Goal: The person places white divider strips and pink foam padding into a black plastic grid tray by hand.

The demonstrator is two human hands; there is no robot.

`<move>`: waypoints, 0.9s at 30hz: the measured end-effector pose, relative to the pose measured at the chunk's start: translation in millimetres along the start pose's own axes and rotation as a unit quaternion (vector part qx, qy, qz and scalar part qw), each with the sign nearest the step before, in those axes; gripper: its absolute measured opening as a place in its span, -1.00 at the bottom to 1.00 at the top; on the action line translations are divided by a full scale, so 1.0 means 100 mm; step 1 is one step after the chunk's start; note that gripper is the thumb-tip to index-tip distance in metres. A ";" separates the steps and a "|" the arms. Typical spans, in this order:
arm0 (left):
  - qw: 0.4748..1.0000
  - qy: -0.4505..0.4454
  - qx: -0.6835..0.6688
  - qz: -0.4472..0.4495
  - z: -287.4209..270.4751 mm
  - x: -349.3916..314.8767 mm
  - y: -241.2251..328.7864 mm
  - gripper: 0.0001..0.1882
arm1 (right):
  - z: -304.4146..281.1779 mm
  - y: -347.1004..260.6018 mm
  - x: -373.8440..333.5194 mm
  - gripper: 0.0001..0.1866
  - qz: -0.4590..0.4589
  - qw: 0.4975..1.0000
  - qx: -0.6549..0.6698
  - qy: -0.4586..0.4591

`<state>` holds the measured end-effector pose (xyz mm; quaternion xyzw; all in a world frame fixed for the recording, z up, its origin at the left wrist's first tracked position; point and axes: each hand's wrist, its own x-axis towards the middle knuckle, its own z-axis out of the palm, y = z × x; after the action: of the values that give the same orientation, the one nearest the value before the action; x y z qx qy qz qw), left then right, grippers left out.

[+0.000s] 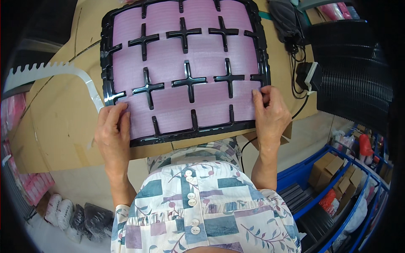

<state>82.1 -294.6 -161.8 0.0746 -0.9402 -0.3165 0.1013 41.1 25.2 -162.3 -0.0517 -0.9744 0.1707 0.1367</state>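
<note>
A black plastic tray (185,139) with raised cross-shaped dividers lies on the cardboard-covered table in front of me. Pinkish-purple foam sheeting (211,95) lines it, and the dividers stick up through the sheeting. At the near left side my left hand (112,130) is closed, thumb and fingertips against the foam's edge and the tray's rim. My right hand (271,114) grips the near right side, its thumb on the foam and its other fingers curled at the rim. Both hands hide the parts of the rim beneath them.
A white toothed strip (63,69) lies left of the tray on the cardboard (55,122). At right are a black adapter (308,76) with cables, a dark pouch (287,21) and stacked black trays (346,71). A blue rack (327,154) holds boxes at lower right.
</note>
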 end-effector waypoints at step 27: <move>0.961 -0.147 -0.078 0.221 -0.23 -0.07 0.08 -0.52 | -0.21 0.32 -0.04 -0.29 -0.289 0.950 0.035 -0.118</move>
<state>94.1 -300.3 -140.1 -0.1907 -0.9104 -0.3656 0.0346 52.3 61.4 -155.0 0.2569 -0.9504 0.1623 0.0658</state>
